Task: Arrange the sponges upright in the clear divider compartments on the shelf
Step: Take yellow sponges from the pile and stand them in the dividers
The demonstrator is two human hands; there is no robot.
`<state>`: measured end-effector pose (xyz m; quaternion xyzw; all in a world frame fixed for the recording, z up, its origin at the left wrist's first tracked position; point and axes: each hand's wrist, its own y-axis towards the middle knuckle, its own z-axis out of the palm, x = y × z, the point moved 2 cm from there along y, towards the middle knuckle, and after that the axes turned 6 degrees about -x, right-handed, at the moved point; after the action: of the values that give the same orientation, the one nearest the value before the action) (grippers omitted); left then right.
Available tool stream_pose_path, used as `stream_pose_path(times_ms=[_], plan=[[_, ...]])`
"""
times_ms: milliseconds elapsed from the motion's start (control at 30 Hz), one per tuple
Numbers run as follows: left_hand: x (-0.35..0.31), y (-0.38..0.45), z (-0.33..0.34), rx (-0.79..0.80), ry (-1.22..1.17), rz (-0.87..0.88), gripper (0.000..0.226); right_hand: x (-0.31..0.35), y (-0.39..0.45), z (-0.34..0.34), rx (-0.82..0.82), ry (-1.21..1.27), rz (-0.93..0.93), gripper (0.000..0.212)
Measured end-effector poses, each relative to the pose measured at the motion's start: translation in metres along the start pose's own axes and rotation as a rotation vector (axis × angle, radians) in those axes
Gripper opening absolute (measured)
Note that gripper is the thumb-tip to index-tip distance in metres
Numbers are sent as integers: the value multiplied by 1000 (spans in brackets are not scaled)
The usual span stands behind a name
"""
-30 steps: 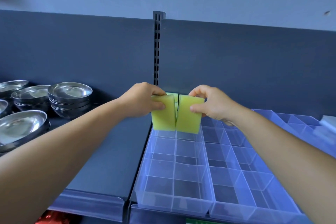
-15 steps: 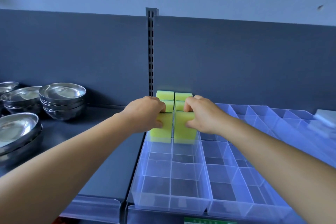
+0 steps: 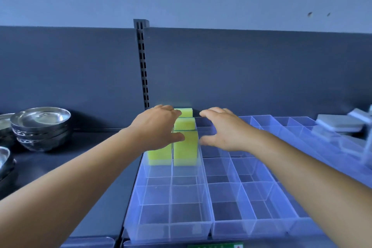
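Several yellow-green rectangular foam sponges (image 3: 185,148) are standing upright in the rear compartments of the leftmost clear plastic divider tray (image 3: 169,207), which is sitting on the dark grey metal shelf (image 3: 96,187). Three are showing one behind another in the right-hand column, and at least one more is standing in the left-hand column, partly hidden behind the left hand (image 3: 156,127).

That left hand is hovering over the left column with fingers loosely spread and the thumb reaching toward the front sponge of the right column; it is not gripping anything, though whether the thumb is actually touching foam is hard to say. Just to the right of the sponges, the right hand (image 3: 223,130) is hanging open with relaxed fingers, holding nothing and apart from the foam.

Judging by their look, these sponges are going to handle as very light, soft and compressible blocks, not slippery and in no way fragile. Pinching one across its broad flat faces near the top edge, thumb on one side and fingers on the other, is likely the best hold, kept gentle so the foam is not bulging and catching on the thin, stiffer divider walls.

Nearer compartments are showing no sponges. Stacked shiny steel bowls (image 3: 41,127) are sitting at the far left.
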<state>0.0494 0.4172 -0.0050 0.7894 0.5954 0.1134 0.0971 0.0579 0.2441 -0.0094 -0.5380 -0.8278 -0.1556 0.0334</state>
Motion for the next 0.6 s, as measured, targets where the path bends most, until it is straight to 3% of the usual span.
stream_pose_path(times_ms=[600], plan=[[-214, 59, 2, -30, -131, 300, 56, -174, -122, -69, -33, -147, 298, 67]])
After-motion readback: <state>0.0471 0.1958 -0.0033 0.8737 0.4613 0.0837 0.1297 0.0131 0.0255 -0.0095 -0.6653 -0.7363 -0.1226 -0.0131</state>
